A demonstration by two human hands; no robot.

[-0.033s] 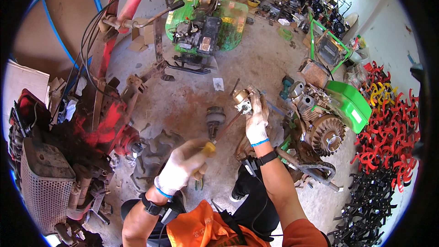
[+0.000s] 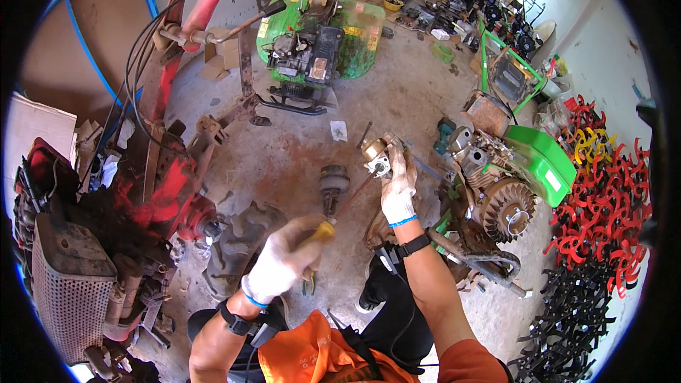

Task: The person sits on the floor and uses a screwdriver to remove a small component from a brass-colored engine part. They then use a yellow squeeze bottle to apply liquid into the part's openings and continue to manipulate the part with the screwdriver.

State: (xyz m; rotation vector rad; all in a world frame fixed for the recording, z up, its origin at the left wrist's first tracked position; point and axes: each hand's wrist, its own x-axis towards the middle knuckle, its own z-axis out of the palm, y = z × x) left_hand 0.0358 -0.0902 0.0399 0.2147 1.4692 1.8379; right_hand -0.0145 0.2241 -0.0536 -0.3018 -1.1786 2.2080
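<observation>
My left hand (image 2: 281, 261), in a white glove, is closed around the yellow handle of a screwdriver (image 2: 325, 231). The long thin shaft slants up and right, its end at the lower side of a small carburetor (image 2: 374, 154). That carburetor has a brass-coloured bowl and a silver body with a dark round opening. Gloved too, my right hand (image 2: 400, 183) grips it from the right, above the floor. Whether the screwdriver tip sits in a screw is too small to tell.
Right of my hands stands a partly dismantled engine (image 2: 489, 177) with a green tank (image 2: 543, 163). Red machinery (image 2: 163, 191) and a perforated metal box (image 2: 71, 269) fill the left. A green machine (image 2: 312, 50) stands ahead. Curved red blades (image 2: 596, 206) lie piled at the right wall.
My left hand and wrist have shifted very slightly at the screwdriver handle. My right hand and the carburetor look the same.
</observation>
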